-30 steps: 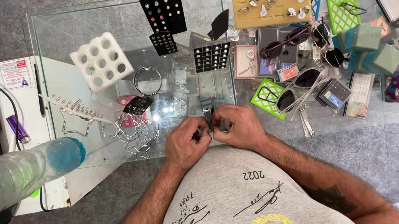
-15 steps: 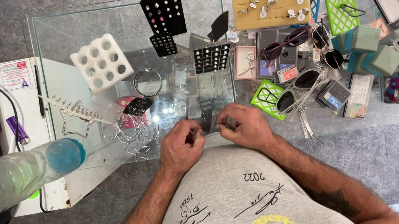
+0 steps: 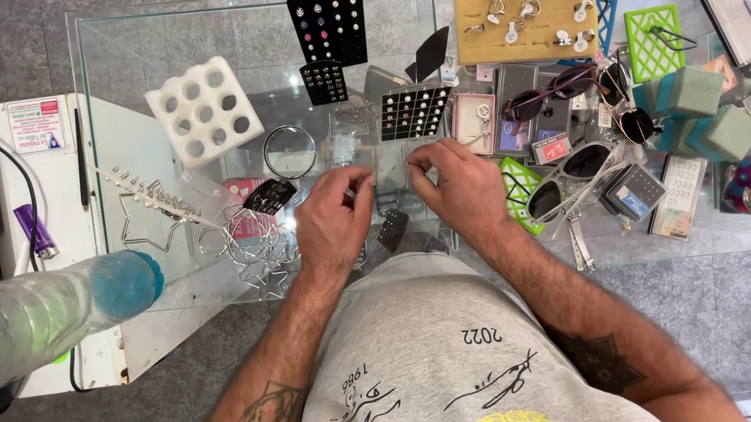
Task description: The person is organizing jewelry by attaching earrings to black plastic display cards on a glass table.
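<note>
From the head camera, both my hands are over the near middle of the glass surface (image 3: 178,34). My left hand (image 3: 331,222) and my right hand (image 3: 460,188) sit close together, a small gap between them. On each, thumb and forefinger are pinched shut; whatever they pinch is too small for me to tell, so I cannot say what either is grasping. Just under the gap lies one small dark earring card (image 3: 391,229), near the surface's front edge, touched by neither hand.

Counting the rest: one white block with holes (image 3: 203,111) toward the far left corner; two black stud cards (image 3: 328,22) at the far edge, the smaller below the larger; one yellow foam pad of rings (image 3: 524,19) (nine or so rings, hard to count exactly) further right along that edge. One metal bangle (image 3: 288,151) lies beyond my left hand. One white-framed pair of sunglasses (image 3: 574,177) lies right of my right hand. One plastic bottle with a blue end (image 3: 32,319) pokes in off the left edge.
</note>
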